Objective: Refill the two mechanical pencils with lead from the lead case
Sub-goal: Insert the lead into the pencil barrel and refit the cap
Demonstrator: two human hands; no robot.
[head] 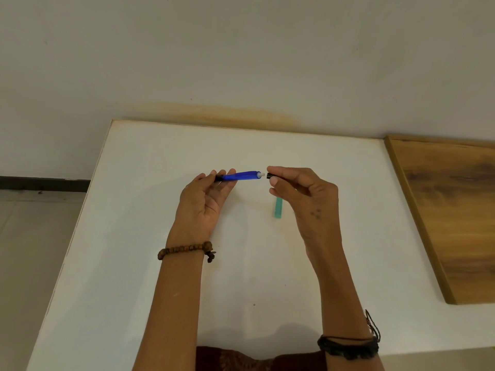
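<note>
Gripping a blue mechanical pencil (238, 176) level above the white table (150, 236), the left hand (205, 202) curls its fingers around the dark tip end, leaving the small white eraser end pointing right. Just beside that end, apart by a sliver, the right hand (300, 194) pinches a small black cap (269, 175) between thumb and forefinger. One teal lead case (277, 207) lies on the table below the right hand's fingers, partly hidden. Only one pencil is visible. Bare tabletop spreads all round the hands; the left edge drops to the floor, the far edge meets the wall, and one wooden board (450, 210) lies along the right.
</note>
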